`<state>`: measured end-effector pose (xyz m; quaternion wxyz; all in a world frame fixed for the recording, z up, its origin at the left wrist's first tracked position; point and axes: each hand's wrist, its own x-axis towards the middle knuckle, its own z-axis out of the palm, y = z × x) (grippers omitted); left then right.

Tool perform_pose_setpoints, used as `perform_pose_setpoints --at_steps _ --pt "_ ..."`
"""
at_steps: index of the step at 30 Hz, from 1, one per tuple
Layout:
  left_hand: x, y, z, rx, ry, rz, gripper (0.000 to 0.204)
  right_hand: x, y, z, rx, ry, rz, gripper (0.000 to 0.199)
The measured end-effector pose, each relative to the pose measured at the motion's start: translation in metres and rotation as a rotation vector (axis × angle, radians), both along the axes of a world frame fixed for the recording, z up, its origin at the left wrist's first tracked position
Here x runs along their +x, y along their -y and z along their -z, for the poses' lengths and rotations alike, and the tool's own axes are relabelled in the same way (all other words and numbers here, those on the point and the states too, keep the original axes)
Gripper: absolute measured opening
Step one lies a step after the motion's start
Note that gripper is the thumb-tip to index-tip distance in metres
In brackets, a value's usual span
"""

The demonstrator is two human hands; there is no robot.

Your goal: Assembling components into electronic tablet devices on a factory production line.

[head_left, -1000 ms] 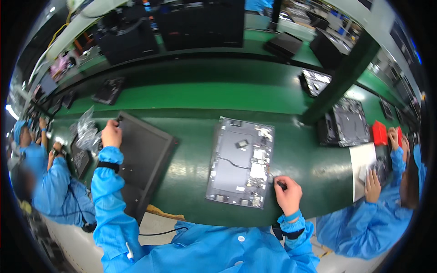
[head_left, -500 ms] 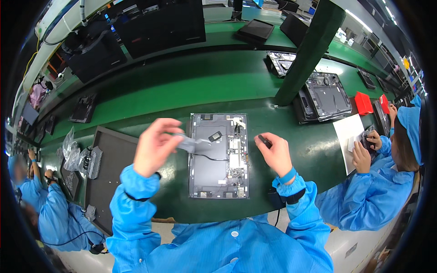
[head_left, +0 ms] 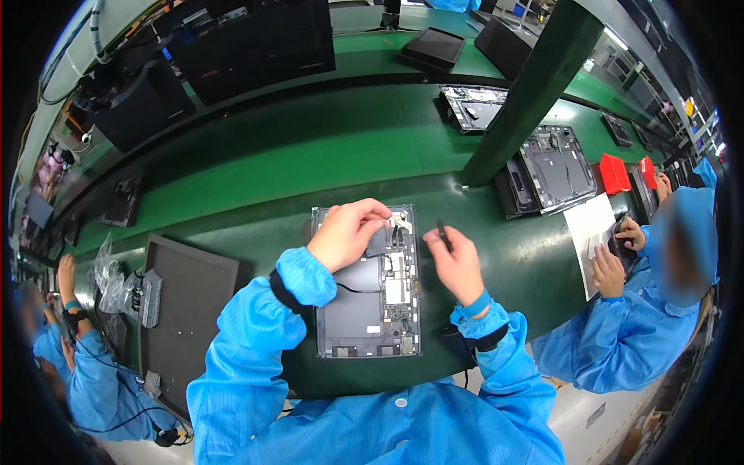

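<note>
Left hand (head_left: 345, 236) is shifting right by bench's front edge (head_left: 302, 380), pinching grey piece (head_left: 377, 245); right hand's (head_left: 459, 265) pinched tool (head_left: 442, 230), slipping, could scratch circuitry (head_left: 397, 316).

Bright indoor light, pale sheen on the green tabletop (head_left: 504, 260), fisheye-bent edges, black corners

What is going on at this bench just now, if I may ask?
Someone has both hands at an opened computer lying flat on a green table. The left hand holds a grey piece over its upper part. The right hand, just right of the computer, grips a slim dark item. A dark tray lies farther left.
</note>
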<state>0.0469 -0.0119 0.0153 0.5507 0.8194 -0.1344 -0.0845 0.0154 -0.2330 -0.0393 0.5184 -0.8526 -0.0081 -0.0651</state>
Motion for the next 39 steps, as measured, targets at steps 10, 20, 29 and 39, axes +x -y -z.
perform_pose_setpoints --at_steps 10,20,29,39 --pt "0.028 0.02 0.026 0.291 0.579 0.047 0.017 -0.019 0.012 -0.003 0.819 -0.293 0.03 0.024" --pt "-0.008 0.021 0.029 0.304 0.498 0.101 0.012 -0.016 0.008 -0.01 0.704 -0.277 -0.003 0.019" --pt "-0.015 0.022 0.036 0.376 0.453 0.151 0.012 -0.012 0.002 0.0 0.625 -0.259 -0.004 0.019" --pt "-0.017 0.024 0.038 0.352 0.435 0.157 0.01 -0.011 0.001 0.002 0.68 -0.265 0.027 0.016"
